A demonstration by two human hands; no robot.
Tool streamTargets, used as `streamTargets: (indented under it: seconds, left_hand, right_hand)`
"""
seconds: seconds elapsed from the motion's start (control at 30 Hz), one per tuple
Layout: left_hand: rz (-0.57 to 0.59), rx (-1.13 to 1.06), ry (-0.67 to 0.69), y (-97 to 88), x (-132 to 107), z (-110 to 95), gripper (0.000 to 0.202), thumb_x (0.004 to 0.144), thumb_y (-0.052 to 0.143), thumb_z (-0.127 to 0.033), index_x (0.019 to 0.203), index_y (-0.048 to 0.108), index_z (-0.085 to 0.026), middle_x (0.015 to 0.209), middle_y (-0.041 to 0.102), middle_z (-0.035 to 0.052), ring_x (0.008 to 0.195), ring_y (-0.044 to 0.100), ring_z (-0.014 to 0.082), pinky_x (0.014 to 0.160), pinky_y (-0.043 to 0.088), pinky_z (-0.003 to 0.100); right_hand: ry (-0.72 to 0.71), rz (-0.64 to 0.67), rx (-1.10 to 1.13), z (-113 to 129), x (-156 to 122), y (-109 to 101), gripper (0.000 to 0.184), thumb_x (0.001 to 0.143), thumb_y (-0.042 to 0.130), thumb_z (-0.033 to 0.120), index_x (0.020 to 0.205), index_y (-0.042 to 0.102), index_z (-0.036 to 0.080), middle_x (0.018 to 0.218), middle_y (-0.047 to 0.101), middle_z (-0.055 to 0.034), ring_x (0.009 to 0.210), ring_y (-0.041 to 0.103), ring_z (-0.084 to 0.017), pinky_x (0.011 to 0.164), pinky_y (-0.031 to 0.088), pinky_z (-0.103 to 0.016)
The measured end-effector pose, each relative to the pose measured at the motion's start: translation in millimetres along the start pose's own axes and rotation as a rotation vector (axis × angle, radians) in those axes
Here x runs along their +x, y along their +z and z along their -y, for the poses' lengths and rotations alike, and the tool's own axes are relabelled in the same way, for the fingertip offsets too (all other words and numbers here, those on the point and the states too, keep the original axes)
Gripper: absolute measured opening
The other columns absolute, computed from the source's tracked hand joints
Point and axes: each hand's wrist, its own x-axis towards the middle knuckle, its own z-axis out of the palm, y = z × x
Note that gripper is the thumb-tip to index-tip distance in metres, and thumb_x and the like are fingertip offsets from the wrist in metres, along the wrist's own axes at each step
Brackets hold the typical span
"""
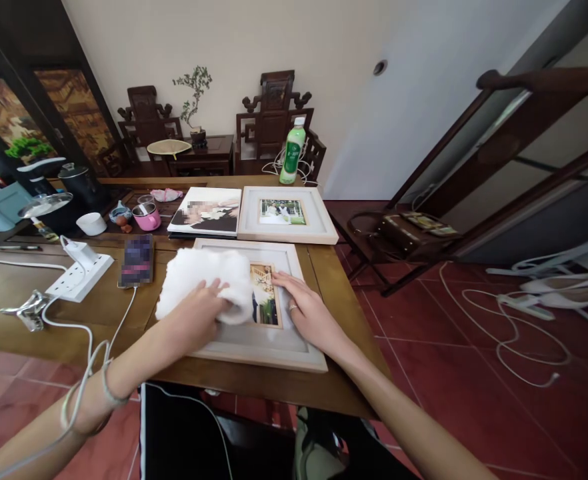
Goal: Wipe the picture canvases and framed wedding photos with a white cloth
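Observation:
A picture frame (269, 357) with pale wooden edges lies flat on the wooden table. It has a small photo (267, 307) in its middle. My left hand (201, 313) presses on and grips a fluffy white cloth (181, 277), which covers the left part of the frame. Motion smears that hand's fingers and the cloth's right edge. With fingers stretched out, my right hand (304, 310) rests on the glass at the photo's right side. Behind stand a second picture frame (319, 213), lying flat, and a photo book (209, 207) beside it.
To the left are a phone (137, 260), a power strip (81, 277) with cables, a pink mug (147, 217) and a white cup (92, 224). A green bottle (293, 152) is upright at the table's back edge. A chair holding a brown bag (404, 233) stands right.

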Motion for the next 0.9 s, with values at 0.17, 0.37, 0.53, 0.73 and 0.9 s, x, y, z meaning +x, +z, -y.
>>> streamTargets:
  seconds: [0.17,0.37,0.53,0.73,0.9]
  left_hand:
    - [0.043,-0.195,0.100,-7.4,-35.9,-41.7,0.055,0.068,0.041,0.004,0.111,0.063,-0.022,0.133,0.059,0.0053,0.126,0.052,0.0207,0.105,0.042,0.032]
    - [-0.031,0.007,0.020,12.3,12.8,-21.0,0.055,0.070,0.044,0.007,0.119,0.060,-0.010,0.151,0.034,0.0196,0.141,0.029,0.0309,0.113,0.029,0.049]
    - [-0.184,0.106,-0.039,14.3,63.2,17.9,0.062,0.072,0.040,0.010,0.129,0.054,-0.010,0.153,0.030,0.0190,0.142,0.024,0.0336,0.111,0.028,0.052]
    - [-0.091,0.150,-0.011,7.3,48.2,1.8,0.060,0.073,0.041,0.008,0.126,0.057,-0.013,0.153,0.031,0.0165,0.141,0.026,0.0362,0.107,0.033,0.055]
    - [0.039,0.106,0.083,6.6,3.3,-45.6,0.046,0.072,0.054,-0.003,0.115,0.065,-0.017,0.150,0.038,0.0146,0.139,0.033,0.0354,0.107,0.036,0.051]
  right_hand:
    - [0.000,-0.020,0.006,0.6,0.6,-0.8,0.063,0.068,0.036,-0.003,0.122,0.057,0.022,0.136,0.056,-0.0082,0.134,0.043,-0.021,0.115,0.028,-0.052]
    - [-0.080,0.009,0.043,-3.4,0.3,-5.0,0.072,0.063,0.036,-0.004,0.127,0.055,0.023,0.137,0.055,-0.0077,0.136,0.041,-0.021,0.115,0.028,-0.051]
    - [-0.081,0.029,0.049,-2.3,0.4,-7.2,0.074,0.062,0.035,-0.006,0.128,0.054,0.023,0.137,0.055,-0.0080,0.136,0.040,-0.021,0.115,0.029,-0.051]
    - [-0.033,0.020,0.041,-0.7,1.3,-7.6,0.071,0.065,0.036,-0.005,0.128,0.054,0.022,0.138,0.054,-0.0090,0.135,0.042,-0.022,0.115,0.027,-0.054]
    - [-0.042,-0.028,0.053,-0.2,3.0,-5.8,0.066,0.067,0.038,-0.003,0.124,0.058,0.023,0.137,0.056,-0.0078,0.132,0.046,-0.022,0.114,0.031,-0.051]
